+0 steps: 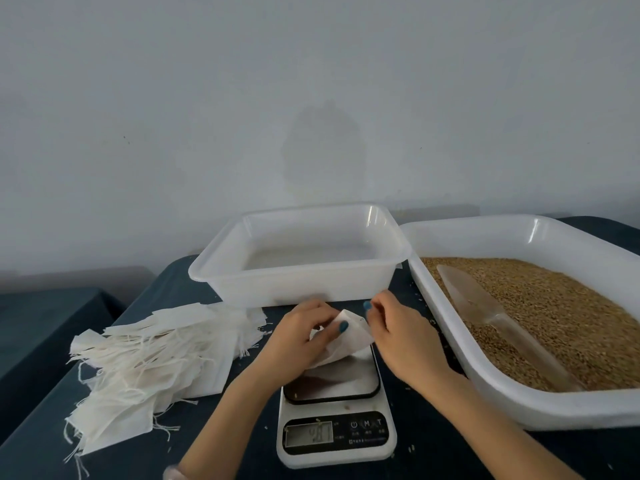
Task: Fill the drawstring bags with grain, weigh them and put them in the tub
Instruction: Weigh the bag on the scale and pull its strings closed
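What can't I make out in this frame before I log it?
All in the head view:
- Scale display: digits blurred, unreadable.
- Bag: whether it holds grain; its fabric and the left hand cover it.
- Right hand: fingertips curl out of sight at the bag's edge, so its grip is uncertain.
- Tub: near wall hides its front floor.
- Grain tray: right side cut off by the frame edge.

Both forearms are bare up to the frame's lower edge. The left grip [301, 337] has a glossy teal-blue painted thumbnail [343, 326]. The right grip [398, 337] shows a fingernail in the same teal polish [367, 305]. A pale pinkish cloth edge [172, 472], possibly a sleeve, sits by the left elbow.
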Motion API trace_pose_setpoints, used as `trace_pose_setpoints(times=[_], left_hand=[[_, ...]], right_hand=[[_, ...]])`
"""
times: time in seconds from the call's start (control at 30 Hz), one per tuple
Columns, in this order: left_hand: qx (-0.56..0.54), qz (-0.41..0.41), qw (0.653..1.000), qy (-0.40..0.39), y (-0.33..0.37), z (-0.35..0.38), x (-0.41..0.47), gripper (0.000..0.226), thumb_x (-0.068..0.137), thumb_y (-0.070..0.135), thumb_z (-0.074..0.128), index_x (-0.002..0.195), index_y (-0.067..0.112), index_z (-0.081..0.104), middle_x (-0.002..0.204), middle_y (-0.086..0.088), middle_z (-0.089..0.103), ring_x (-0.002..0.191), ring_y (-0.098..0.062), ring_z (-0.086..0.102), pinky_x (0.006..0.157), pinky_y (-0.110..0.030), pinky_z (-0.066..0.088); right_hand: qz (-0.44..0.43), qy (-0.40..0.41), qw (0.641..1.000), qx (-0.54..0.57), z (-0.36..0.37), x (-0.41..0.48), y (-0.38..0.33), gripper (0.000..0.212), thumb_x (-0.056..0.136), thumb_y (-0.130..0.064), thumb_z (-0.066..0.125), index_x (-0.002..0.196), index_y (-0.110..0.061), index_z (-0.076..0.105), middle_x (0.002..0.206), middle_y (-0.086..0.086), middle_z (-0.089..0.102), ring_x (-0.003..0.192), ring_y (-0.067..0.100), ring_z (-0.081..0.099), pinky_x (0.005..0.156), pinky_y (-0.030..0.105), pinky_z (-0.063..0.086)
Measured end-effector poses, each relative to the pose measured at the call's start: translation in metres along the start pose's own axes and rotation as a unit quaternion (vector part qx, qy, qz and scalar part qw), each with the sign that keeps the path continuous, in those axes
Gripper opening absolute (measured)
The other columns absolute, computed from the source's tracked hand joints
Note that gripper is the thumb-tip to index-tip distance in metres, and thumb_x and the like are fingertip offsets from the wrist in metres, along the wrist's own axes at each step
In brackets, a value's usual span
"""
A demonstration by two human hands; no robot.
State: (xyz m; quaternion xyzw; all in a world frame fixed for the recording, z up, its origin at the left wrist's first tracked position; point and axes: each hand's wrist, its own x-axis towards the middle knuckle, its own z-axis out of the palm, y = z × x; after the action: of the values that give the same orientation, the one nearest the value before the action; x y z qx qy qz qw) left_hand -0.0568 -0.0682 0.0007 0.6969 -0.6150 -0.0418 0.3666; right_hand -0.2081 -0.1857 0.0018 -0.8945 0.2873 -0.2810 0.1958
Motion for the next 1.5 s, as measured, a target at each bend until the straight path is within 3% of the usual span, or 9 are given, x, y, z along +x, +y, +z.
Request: trace_pose_setpoints(times=[0.1,0.27,0.37,0.6,0.93,1.13,1.23,1.33,1.5], left_hand=[[-0.012,-0.025,1.0,-0.007,-0.005,0.004,-0.002,0.021,0.1,0.036,0.051,0.09,0.025,0.066,0.098,0.01,0.061,0.094,-0.007,0.056,0.086,-0.032,0.046],[-0.042,-0.011,0.999,0.021,-0.003,0.002,-0.006,0.023,0.1,0.05,0.04,0.105,0.046,0.062,0.107,0.025,0.064,0.107,0.0,0.057,0.092,-0.017,0.043],[-0.103,-0.044,0.99,0.086,-0.006,-0.003,-0.009,0.027,0.103,0.046,0.037,0.104,0.04,0.064,0.105,0.016,0.068,0.104,-0.002,0.063,0.09,-0.018,0.048],[-0.194,-0.142,0.934,0.263,-0.026,-0.011,-0.012,0.034,0.106,0.024,0.035,0.096,0.013,0.066,0.081,0.009,0.067,0.076,0.0,0.06,0.071,-0.011,0.046],[-0.199,-0.13,0.939,0.247,-0.027,-0.008,-0.012,0.036,0.105,0.03,0.035,0.092,0.016,0.066,0.081,0.014,0.068,0.077,-0.002,0.06,0.072,-0.011,0.045],[0.022,-0.023,0.994,0.109,0.009,-0.012,-0.016,0.035,0.087,0.059,0.051,0.105,0.036,0.07,0.1,0.02,0.062,0.099,-0.007,0.056,0.085,-0.019,0.043],[0.215,0.036,0.975,0.029,0.034,-0.002,-0.011,0.058,0.076,0.074,0.049,0.119,0.037,0.065,0.114,0.019,0.06,0.11,-0.004,0.051,0.097,-0.023,0.039],[0.301,0.047,0.952,0.006,0.048,0.009,-0.006,0.058,0.079,0.068,0.049,0.125,0.034,0.06,0.12,0.014,0.06,0.115,-0.01,0.05,0.1,-0.029,0.039],[0.319,0.061,0.946,0.014,0.053,0.014,0.002,0.026,0.095,0.038,0.052,0.116,0.031,0.065,0.111,0.01,0.065,0.112,-0.014,0.05,0.094,-0.029,0.039]], right_hand=[[0.054,0.05,0.996,0.055,0.015,-0.002,0.021,0.024,0.103,-0.037,0.038,0.085,-0.023,0.045,0.057,-0.006,0.049,0.045,0.008,0.044,0.044,0.022,0.026],[0.15,0.058,0.963,0.218,0.023,-0.002,0.037,0.037,0.103,-0.03,0.041,0.07,-0.014,0.042,0.059,0.001,0.039,0.051,0.01,0.037,0.052,0.027,0.028],[0.184,0.071,0.947,0.255,0.021,-0.001,0.041,0.041,0.103,-0.028,0.044,0.066,-0.012,0.04,0.06,0.005,0.036,0.053,0.013,0.035,0.054,0.029,0.028],[0.166,0.071,0.948,0.263,0.02,-0.004,0.038,0.039,0.102,-0.025,0.046,0.066,-0.01,0.039,0.059,0.004,0.033,0.053,0.013,0.033,0.053,0.028,0.026],[0.154,0.07,0.953,0.252,0.023,-0.005,0.042,0.04,0.102,-0.026,0.046,0.066,-0.01,0.041,0.057,0.002,0.034,0.052,0.011,0.033,0.053,0.029,0.027],[0.14,0.067,0.955,0.251,0.025,-0.005,0.045,0.039,0.102,-0.024,0.046,0.066,-0.01,0.04,0.058,0.003,0.034,0.051,0.01,0.033,0.051,0.025,0.026],[0.128,0.073,0.955,0.256,0.025,-0.003,0.045,0.041,0.102,-0.021,0.046,0.064,-0.013,0.035,0.056,0.0,0.031,0.047,0.006,0.029,0.048,0.021,0.025],[0.126,0.08,0.954,0.261,0.027,-0.004,0.045,0.043,0.101,-0.021,0.047,0.061,-0.015,0.032,0.053,-0.005,0.029,0.044,0.005,0.029,0.047,0.019,0.028],[0.13,0.067,0.953,0.266,0.027,-0.004,0.046,0.042,0.102,-0.024,0.047,0.063,-0.014,0.036,0.055,-0.002,0.031,0.046,0.005,0.029,0.051,0.025,0.024]])
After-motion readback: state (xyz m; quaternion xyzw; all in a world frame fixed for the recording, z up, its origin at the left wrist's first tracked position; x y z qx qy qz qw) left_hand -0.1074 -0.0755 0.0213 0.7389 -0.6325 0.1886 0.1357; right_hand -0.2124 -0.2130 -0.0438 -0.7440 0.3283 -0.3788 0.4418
